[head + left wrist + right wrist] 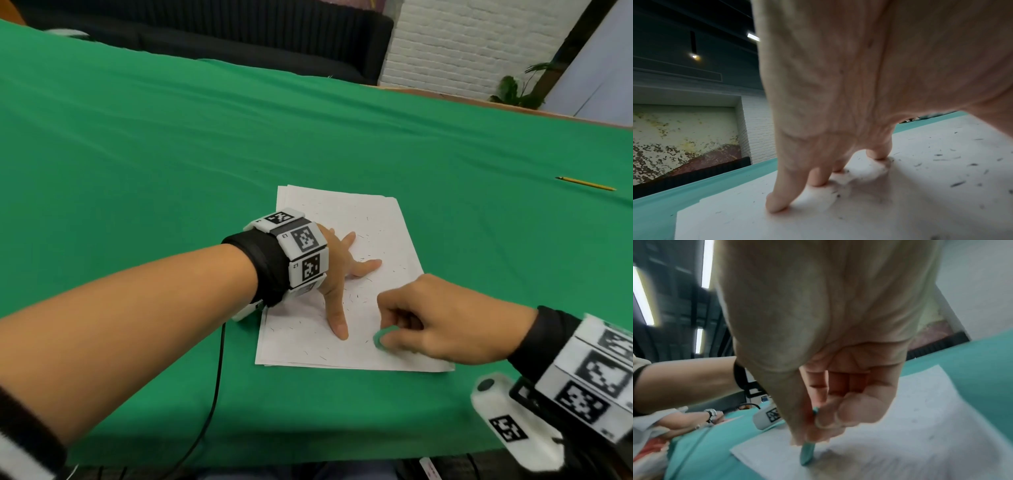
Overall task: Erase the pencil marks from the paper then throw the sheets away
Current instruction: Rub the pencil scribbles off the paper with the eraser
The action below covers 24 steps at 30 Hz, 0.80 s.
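A small stack of white paper sheets (383, 222) lies on the green tablecloth, strewn with dark eraser crumbs and short pencil marks. My left hand (342, 274) rests spread on the top sheet (941, 170), straight fingertips (777, 206) pressing it flat. My right hand (435, 318) pinches a green eraser (382, 337) between thumb and fingers, its edge touching the paper near the front right. In the right wrist view the eraser (807, 452) stands on its tip against the sheet (910, 426), most of it hidden by the fingers.
A yellow pencil (586, 183) lies far right on the green cloth (171, 137). A black cable (219, 377) runs from my left wrist toward the front edge. Another person's hand with a watch (711, 414) rests at the table's side. A dark sofa stands beyond the far edge.
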Each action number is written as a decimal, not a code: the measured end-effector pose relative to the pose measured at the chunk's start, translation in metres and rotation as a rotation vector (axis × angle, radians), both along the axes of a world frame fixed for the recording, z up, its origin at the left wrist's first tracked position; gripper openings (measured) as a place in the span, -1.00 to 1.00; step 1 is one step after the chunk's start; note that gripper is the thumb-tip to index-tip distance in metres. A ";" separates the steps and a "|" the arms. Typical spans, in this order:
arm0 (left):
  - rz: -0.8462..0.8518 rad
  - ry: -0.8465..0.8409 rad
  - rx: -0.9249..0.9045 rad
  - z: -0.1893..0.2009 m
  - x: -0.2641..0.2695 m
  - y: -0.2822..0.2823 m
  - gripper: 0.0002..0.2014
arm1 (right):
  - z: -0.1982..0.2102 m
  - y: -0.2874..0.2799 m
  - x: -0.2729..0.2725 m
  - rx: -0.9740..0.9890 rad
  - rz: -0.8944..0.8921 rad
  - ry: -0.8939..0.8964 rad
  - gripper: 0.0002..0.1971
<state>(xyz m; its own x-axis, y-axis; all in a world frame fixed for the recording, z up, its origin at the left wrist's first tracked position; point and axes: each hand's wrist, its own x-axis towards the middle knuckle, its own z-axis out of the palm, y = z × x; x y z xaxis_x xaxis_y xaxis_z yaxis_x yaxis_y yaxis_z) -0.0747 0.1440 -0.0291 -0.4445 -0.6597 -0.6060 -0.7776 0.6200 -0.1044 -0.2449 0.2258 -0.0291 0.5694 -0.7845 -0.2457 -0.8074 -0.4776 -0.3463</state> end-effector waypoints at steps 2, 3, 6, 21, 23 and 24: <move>0.003 -0.001 0.002 0.000 -0.001 0.000 0.28 | -0.001 -0.002 -0.001 -0.069 -0.020 -0.003 -0.78; 0.009 -0.001 0.005 0.000 -0.001 0.000 0.28 | -0.002 0.000 0.001 -0.052 -0.010 -0.026 -0.79; 0.004 -0.029 -0.003 0.002 -0.006 0.001 0.31 | -0.004 0.011 0.011 0.085 0.063 -0.051 -0.79; -0.034 -0.095 -0.068 0.000 -0.011 0.001 0.33 | 0.007 0.009 0.010 0.089 0.136 0.034 -0.76; -0.028 -0.085 -0.054 0.001 -0.010 0.000 0.32 | 0.006 0.003 0.012 -0.017 0.092 -0.021 -0.74; -0.025 -0.078 -0.046 0.001 -0.010 0.001 0.31 | 0.004 0.001 0.013 -0.062 0.066 -0.041 -0.72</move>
